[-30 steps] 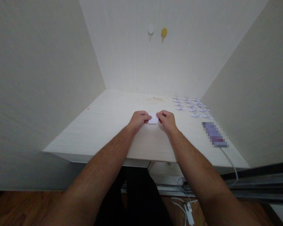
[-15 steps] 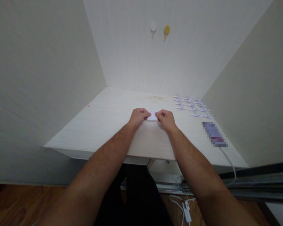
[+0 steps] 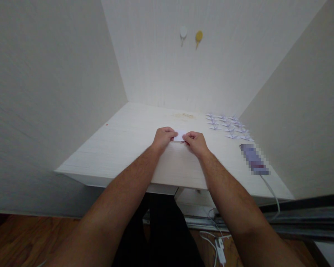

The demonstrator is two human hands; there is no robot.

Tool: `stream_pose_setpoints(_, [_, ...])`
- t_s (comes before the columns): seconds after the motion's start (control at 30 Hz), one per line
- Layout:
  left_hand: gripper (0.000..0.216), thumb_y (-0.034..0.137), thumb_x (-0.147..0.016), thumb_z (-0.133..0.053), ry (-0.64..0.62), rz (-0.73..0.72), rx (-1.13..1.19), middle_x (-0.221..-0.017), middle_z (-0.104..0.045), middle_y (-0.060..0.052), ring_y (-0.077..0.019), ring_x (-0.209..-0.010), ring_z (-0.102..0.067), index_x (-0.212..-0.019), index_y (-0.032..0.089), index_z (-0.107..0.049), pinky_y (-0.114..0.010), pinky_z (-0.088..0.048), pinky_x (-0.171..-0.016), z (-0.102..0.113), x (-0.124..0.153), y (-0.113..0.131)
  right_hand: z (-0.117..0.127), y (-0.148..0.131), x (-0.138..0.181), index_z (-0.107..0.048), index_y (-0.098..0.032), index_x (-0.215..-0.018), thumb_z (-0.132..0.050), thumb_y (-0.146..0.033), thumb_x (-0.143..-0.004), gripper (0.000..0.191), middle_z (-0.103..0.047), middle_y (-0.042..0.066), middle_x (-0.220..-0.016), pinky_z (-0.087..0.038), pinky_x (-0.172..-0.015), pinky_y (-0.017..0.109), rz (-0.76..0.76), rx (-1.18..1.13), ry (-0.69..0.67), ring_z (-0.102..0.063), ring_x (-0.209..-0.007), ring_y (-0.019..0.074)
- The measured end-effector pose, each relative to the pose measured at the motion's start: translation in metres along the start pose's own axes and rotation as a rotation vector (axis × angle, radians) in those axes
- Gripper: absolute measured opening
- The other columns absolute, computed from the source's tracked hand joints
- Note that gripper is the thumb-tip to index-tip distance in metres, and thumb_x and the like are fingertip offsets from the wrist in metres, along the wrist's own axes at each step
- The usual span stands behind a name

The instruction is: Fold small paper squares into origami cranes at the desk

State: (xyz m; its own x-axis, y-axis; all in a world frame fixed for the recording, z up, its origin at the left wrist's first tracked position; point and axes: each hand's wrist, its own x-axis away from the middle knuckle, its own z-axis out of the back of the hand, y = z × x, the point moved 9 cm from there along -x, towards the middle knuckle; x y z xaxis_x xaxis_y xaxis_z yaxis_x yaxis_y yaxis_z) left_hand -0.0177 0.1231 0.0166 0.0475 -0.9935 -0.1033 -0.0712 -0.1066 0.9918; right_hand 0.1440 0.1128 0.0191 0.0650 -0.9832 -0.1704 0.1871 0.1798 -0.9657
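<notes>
A small folded piece of white paper (image 3: 179, 134) lies on the pale wooden table (image 3: 122, 148), near its middle. My left hand (image 3: 163, 137) pinches the paper's left end with curled fingers. My right hand (image 3: 195, 142) pinches its right end in the same way. The two hands are close together, and only a narrow strip of the paper shows between them.
Several small folded paper cranes (image 3: 228, 126) stand in rows at the table's back right. A phone (image 3: 254, 159) with a white cable (image 3: 270, 193) lies at the right edge. Walls close in the table on three sides; two hooks (image 3: 190, 36) hang on the far wall.
My hands have drawn closer together on the paper, so less of it shows between them now. The view has shifted slightly.
</notes>
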Motion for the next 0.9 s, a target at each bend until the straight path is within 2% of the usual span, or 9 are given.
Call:
stream_pose_setpoints(0.1, [0.02,0.027,-0.057,-0.072,0.019,-0.013,0.006,-0.046,-0.051,0.003,-0.0081,-0.045,-0.041,-0.053,0.016,-0.056,-0.024,-0.028,-0.048,0.0027,-0.0002,0.0008,-0.0037,0.0004,0.0009,-0.065,-0.015,-0.064,-0.067,-0.043,-0.069,0.029,-0.062,0.002,-0.055,-0.031,-0.045,0.023,0.005,0.012,-0.05,-0.043,-0.045,0.0087])
stream_pose_setpoints(0.23, [0.02,0.026,-0.058,-0.073,0.02,-0.024,0.015,-0.046,-0.051,0.003,-0.0079,-0.045,-0.04,-0.053,0.016,-0.057,-0.024,-0.028,-0.048,0.0023,0.0002,0.002,-0.001,-0.0005,-0.0001,-0.062,-0.016,-0.059,-0.067,-0.042,-0.07,0.029,-0.062,0.001,-0.053,-0.03,-0.044,0.023,0.035,0.048,-0.032,-0.042,-0.044,0.0086])
stream_pose_setpoints(0.47, [0.019,0.025,-0.058,-0.073,0.03,-0.02,0.063,-0.046,-0.052,0.002,-0.0082,-0.045,-0.042,-0.053,0.016,-0.057,-0.024,-0.028,-0.048,0.0034,-0.0002,0.0013,-0.0036,-0.0035,0.0041,-0.067,-0.015,-0.065,-0.069,-0.039,-0.068,0.025,-0.063,0.002,-0.055,-0.03,-0.044,0.023,-0.007,-0.038,-0.061,-0.041,-0.044,0.008])
stream_pose_setpoints(0.57, [0.021,0.026,-0.057,-0.074,0.024,-0.011,0.07,-0.046,-0.052,0.002,-0.0081,-0.045,-0.042,-0.053,0.016,-0.056,-0.024,-0.028,-0.048,0.0032,0.0001,0.0007,-0.0022,-0.0052,0.0046,-0.065,-0.015,-0.062,-0.069,-0.037,-0.067,0.023,-0.063,0.002,-0.056,-0.031,-0.045,0.023,-0.003,-0.036,-0.046,-0.043,-0.045,0.0085])
stream_pose_setpoints(0.9, [0.018,0.03,-0.06,-0.071,0.002,-0.019,-0.013,-0.052,-0.053,0.003,-0.0093,-0.05,-0.045,-0.058,0.017,-0.058,-0.023,-0.031,-0.05,0.0003,-0.001,-0.0002,0.0016,-0.0009,-0.0006,-0.062,-0.016,-0.058,-0.068,-0.035,-0.067,0.021,-0.058,-0.001,-0.049,-0.027,-0.044,0.023,0.019,-0.002,-0.032,-0.039,-0.043,0.0085])
